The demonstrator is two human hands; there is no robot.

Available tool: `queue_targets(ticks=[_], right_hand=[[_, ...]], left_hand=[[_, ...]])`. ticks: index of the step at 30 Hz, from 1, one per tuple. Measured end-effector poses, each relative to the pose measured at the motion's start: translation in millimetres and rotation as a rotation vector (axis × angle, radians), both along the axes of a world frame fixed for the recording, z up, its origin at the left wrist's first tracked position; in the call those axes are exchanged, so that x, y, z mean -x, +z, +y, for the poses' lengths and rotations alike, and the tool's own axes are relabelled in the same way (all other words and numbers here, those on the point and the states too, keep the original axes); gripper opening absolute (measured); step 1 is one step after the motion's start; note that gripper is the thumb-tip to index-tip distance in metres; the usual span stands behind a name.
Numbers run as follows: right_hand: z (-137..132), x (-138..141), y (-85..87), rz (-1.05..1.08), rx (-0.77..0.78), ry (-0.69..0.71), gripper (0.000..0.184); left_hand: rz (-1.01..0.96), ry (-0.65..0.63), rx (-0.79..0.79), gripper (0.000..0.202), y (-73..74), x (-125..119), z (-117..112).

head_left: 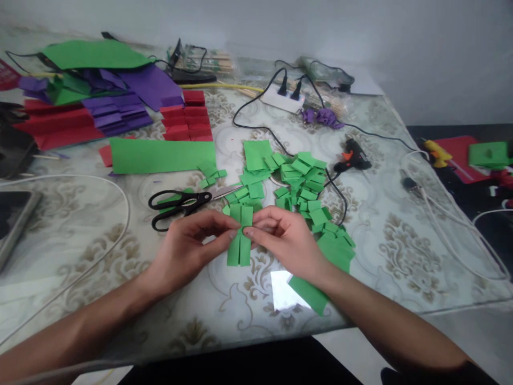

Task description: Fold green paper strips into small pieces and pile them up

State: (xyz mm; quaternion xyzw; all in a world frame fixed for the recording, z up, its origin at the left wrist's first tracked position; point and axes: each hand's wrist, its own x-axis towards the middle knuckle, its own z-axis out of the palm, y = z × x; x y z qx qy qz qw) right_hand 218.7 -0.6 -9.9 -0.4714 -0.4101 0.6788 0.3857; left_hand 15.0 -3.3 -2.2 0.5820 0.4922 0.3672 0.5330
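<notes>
Between my two hands is a green paper piece with slits cut into it from both ends. My left hand pinches its left side at the middle, thumb and forefinger closed. My right hand pinches the right side at the same height. Just behind lie black-handled scissors, their blades pointing right. A heap of small cut green paper pieces spreads behind and to the right of my hands. A larger green sheet sits partly under my right forearm.
A long green strip, folded red paper and purple paper lie at the back left. A white power strip, black cables and a black glue gun stand farther back. A phone-like device lies at left.
</notes>
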Motion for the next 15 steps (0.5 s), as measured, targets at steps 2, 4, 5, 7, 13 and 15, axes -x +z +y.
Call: queue_targets(ticks=[2, 4, 5, 7, 13, 15], right_hand=[[0.2, -0.3, 1.0, 0.005, 0.010, 0.005, 0.035], [0.3, -0.6, 2.2, 0.006, 0.022, 0.008, 0.033], [0.3, -0.7, 2.7, 0.007, 0.025, 0.007, 0.033], [0.4, -0.7, 3.0, 0.009, 0.025, 0.005, 0.032], [-0.3, -0.1, 1.4, 0.005, 0.017, -0.013, 0.032], [-0.9, 0.0, 1.1, -0.001, 0.009, -0.014, 0.032]], left_hand=[[0.002, 0.017, -0.001, 0.007, -0.8, 0.3, 0.2], [0.001, 0.034, -0.005, 0.007, -1.4, 0.3, 0.5], [-0.002, 0.041, -0.006, 0.007, -1.6, 0.3, 0.6], [-0.006, 0.041, -0.005, 0.007, -1.4, 0.2, 0.6], [-0.002, 0.038, -0.011, 0.007, -0.2, 0.7, 0.1], [-0.001, 0.041, -0.007, 0.007, -0.6, 0.9, 0.0]])
